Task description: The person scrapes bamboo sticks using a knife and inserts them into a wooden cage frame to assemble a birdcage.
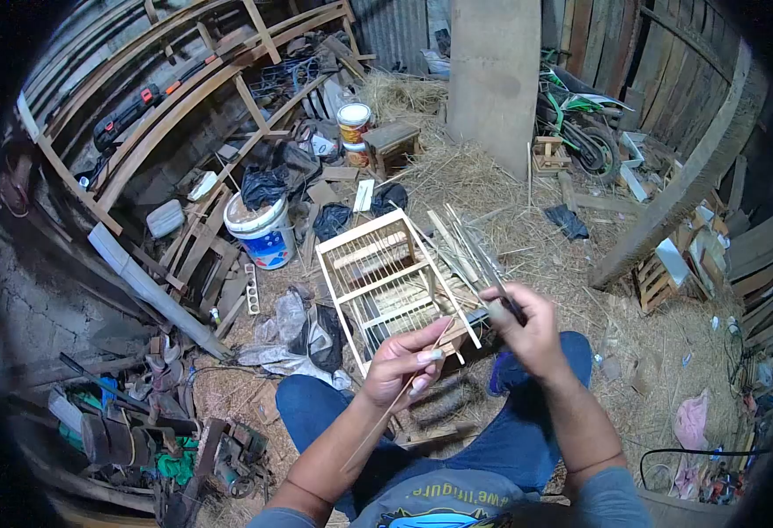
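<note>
My left hand [401, 363] is closed in a pinch on a thin bamboo stick [374, 433], which slants down along my forearm. In my right hand [532, 333], fingers are wrapped around a knife, its narrow dark blade [496, 278] pointing up and away. Just beyond both hands rests a wooden cage [382, 282] with slim bars and pale crosspieces. Its near right corner is partly hidden behind my left hand. Beside the cage on the right lies a bundle of loose split sticks [451, 242].
Straw and shavings cover the floor. A white-and-blue bucket [268, 233] and grey sacking [290, 330] are to the left. A wooden post [681, 180] leans at the right, and a tall board [494, 79] stands behind. A green motorcycle [580, 123] is at the back right.
</note>
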`<state>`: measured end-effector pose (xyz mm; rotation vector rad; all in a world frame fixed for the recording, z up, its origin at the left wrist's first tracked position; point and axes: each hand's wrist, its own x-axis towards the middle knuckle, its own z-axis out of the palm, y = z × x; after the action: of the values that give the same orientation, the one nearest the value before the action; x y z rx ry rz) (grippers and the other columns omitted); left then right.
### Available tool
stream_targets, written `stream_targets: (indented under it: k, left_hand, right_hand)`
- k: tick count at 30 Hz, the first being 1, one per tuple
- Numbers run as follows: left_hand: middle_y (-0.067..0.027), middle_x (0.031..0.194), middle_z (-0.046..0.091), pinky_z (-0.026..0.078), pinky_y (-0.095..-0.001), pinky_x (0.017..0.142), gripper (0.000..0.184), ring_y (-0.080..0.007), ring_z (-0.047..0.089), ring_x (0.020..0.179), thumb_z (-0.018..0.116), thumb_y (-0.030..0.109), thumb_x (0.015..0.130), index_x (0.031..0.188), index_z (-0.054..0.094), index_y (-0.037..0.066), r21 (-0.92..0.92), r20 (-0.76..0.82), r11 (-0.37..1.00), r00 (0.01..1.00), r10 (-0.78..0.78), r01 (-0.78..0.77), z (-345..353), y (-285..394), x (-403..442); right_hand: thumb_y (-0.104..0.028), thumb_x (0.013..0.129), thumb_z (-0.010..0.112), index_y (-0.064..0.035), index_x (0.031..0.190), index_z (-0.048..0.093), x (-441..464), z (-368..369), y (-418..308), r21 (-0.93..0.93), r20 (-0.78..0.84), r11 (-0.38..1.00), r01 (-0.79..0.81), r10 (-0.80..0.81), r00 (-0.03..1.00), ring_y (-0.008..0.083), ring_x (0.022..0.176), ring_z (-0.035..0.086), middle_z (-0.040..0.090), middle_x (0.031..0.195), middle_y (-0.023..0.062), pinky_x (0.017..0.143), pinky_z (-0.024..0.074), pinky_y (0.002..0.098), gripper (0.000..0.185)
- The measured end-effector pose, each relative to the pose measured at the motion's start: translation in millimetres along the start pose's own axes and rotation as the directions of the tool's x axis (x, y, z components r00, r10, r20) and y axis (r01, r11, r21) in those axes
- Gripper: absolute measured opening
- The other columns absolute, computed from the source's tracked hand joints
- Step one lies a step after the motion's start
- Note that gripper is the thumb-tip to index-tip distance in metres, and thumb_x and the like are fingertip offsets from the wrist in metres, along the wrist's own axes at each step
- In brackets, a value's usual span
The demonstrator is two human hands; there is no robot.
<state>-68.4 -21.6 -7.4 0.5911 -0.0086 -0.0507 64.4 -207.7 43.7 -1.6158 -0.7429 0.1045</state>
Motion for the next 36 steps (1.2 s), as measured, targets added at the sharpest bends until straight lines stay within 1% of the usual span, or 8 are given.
stream_targets:
  k: [2,9,13,14,17,20,26,36]
  left_hand:
    - [-0.0060,0.079,0.059,0.040,-0.0184,0.049,0.052,-0.0076,0.049,0.055,0.059,0.001,0.096,0.147,0.048,-0.002,0.077,-0.004,0.997,1.000,-0.001,0.002,4.5,-3.3,2.9]
    - [-0.0019,0.078,0.059,0.038,-0.0183,0.048,0.046,-0.0050,0.046,0.054,0.061,0.005,0.098,0.144,0.054,0.001,0.285,-0.096,0.959,0.995,0.022,0.006,14.1,-1.3,-3.0]
    - [-0.0045,0.075,0.059,0.037,-0.0190,0.046,0.043,-0.0073,0.046,0.052,0.063,0.006,0.096,0.138,0.059,0.001,0.232,-0.135,0.971,0.988,0.082,-0.049,11.6,-2.2,-3.4]
    - [-0.0045,0.075,0.059,0.037,-0.0190,0.046,0.043,-0.0073,0.046,0.052,0.063,0.006,0.096,0.138,0.059,0.001,0.232,-0.135,0.971,0.987,0.087,-0.054,10.7,-2.0,-2.1]
    - [-0.0044,0.075,0.058,0.036,-0.0192,0.047,0.046,-0.0072,0.046,0.052,0.061,0.004,0.096,0.141,0.056,-0.001,0.236,-0.128,0.967,0.984,0.126,-0.093,6.6,-2.2,0.1]
    - [-0.0035,0.077,0.058,0.036,-0.0192,0.050,0.055,-0.0063,0.046,0.053,0.056,-0.001,0.096,0.150,0.043,-0.004,0.175,-0.082,0.982,0.993,0.089,-0.074,6.7,-2.1,-0.5]
    - [-0.0033,0.071,0.055,0.036,-0.0210,0.050,0.056,-0.0075,0.046,0.053,0.059,0.003,0.095,0.147,0.043,-0.009,0.069,-0.030,0.997,0.999,0.028,-0.026,10.4,1.6,-0.4]
    - [-0.0023,0.069,0.054,0.037,-0.0219,0.050,0.056,-0.0073,0.045,0.052,0.060,0.007,0.096,0.146,0.042,-0.012,0.172,-0.049,0.984,0.998,0.048,-0.039,11.0,-0.5,-1.0]
  right_hand:
    - [-0.019,0.094,0.076,-0.0029,0.090,0.070,0.8,11.0,-8.9,0.267,0.111,0.934,-0.238,0.215,0.970,0.0001,0.067,0.051,0.059,0.074,-0.0076,0.058,0.0394,0.0196,0.017]
    - [-0.020,0.095,0.075,-0.0046,0.086,0.067,22.8,10.1,2.1,0.427,0.086,0.878,-0.215,0.198,0.977,0.0011,0.069,0.052,0.063,0.077,-0.0061,0.063,0.0418,0.0205,0.019]
    - [-0.030,0.106,0.057,-0.0006,0.097,0.066,13.3,12.0,2.0,0.182,-0.035,0.983,0.001,0.005,0.999,0.0083,0.072,0.058,0.065,0.079,0.0028,0.062,0.0466,0.0270,0.032]
    - [-0.032,0.108,0.050,-0.0015,0.101,0.065,5.0,6.3,2.9,-0.053,0.063,0.997,0.051,-0.048,0.997,0.0109,0.068,0.059,0.062,0.072,0.0073,0.059,0.0472,0.0304,0.035]
    - [-0.028,0.101,0.062,-0.0083,0.098,0.068,-17.5,14.9,-7.0,-0.358,0.168,0.907,0.222,-0.172,0.971,0.0222,0.058,0.066,0.064,0.067,0.0083,0.052,0.0481,0.0361,0.021]
    - [-0.026,0.096,0.066,-0.0095,0.097,0.070,-26.3,17.4,-8.2,-0.393,0.189,0.861,0.324,-0.270,0.944,0.0289,0.059,0.067,0.066,0.068,0.0100,0.051,0.0485,0.0388,0.017]
    - [-0.024,0.094,0.067,-0.0109,0.099,0.071,-13.5,-1.0,-7.9,-0.475,0.124,0.842,0.255,-0.222,0.967,0.0308,0.061,0.067,0.067,0.071,0.0103,0.052,0.0498,0.0408,0.014]
    - [-0.025,0.095,0.066,-0.0103,0.098,0.070,-19.5,10.4,-6.3,-0.412,0.151,0.848,0.333,-0.297,0.943,0.0302,0.060,0.068,0.067,0.068,0.0099,0.051,0.0500,0.0408,0.015]
